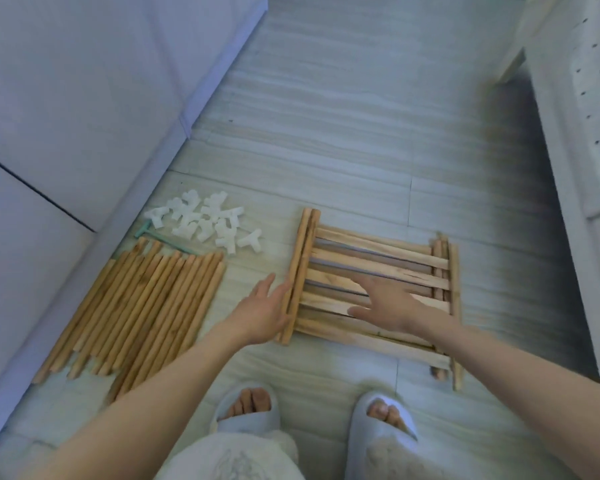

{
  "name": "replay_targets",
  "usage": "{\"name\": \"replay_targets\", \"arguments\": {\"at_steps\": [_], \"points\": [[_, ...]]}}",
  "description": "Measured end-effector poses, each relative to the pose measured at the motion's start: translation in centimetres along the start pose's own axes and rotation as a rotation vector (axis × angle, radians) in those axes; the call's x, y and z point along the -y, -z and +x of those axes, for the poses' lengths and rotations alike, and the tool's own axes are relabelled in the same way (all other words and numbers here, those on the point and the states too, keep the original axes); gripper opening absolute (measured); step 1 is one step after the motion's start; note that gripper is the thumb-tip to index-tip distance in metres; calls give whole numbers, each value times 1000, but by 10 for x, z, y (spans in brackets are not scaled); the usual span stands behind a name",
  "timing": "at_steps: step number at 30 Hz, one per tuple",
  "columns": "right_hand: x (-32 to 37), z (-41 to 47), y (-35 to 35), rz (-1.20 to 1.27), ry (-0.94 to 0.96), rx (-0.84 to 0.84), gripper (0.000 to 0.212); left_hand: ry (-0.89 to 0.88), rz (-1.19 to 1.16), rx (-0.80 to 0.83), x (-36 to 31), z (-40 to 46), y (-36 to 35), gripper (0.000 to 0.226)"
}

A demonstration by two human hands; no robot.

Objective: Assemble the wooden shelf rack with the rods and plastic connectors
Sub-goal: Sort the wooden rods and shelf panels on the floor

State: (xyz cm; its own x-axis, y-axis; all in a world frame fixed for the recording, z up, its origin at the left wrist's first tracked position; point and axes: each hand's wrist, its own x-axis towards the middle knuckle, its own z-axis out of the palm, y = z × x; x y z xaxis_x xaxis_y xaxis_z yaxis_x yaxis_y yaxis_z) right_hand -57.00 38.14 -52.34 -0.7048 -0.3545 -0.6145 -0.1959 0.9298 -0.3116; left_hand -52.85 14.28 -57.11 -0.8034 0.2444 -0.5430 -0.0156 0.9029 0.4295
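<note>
Presently parts lie sorted on the floor point(343, 140), likely for easy reach; left hand point(264, 313), grip flat and open, fingers straight, touches the left edge of the slat panels point(378, 271); right hand point(385, 299) hovers spread over them, holding nothing; rods point(142, 306) left of the left grip; connectors point(205, 220) beyond it.

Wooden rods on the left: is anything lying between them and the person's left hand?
Nothing visible. Only bare floor separates the left hand from the wooden rods. The white connectors and a green tool lie beyond the rods, out of the way.
</note>
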Motion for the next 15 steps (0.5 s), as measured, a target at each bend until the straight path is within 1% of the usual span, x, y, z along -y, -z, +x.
{"name": "replay_targets", "arguments": {"at_steps": [4, 7, 9, 11, 13, 15], "points": [[-36, 6, -64, -143, -87, 15, 99, -8, -77, -21, -11, 20, -37, 84], [-58, 14, -105, -252, -90, 40, 110, 12, -50, -35, -12, 36, -64, 96], [-66, 19, -122, -363, -51, 5, 105, 47, 49, -60, -11, 44, -80, 101], [-71, 25, -125, -446, 13, -98, 96, 62, 142, -121, -9, 50, -90, 101], [-75, 36, -120, -455, 27, -197, 87, 62, 153, -177, -7, 62, -88, 97], [-84, 52, -114, -446, 40, -207, 88, 52, 151, -210, -5, 82, -77, 94]]}}
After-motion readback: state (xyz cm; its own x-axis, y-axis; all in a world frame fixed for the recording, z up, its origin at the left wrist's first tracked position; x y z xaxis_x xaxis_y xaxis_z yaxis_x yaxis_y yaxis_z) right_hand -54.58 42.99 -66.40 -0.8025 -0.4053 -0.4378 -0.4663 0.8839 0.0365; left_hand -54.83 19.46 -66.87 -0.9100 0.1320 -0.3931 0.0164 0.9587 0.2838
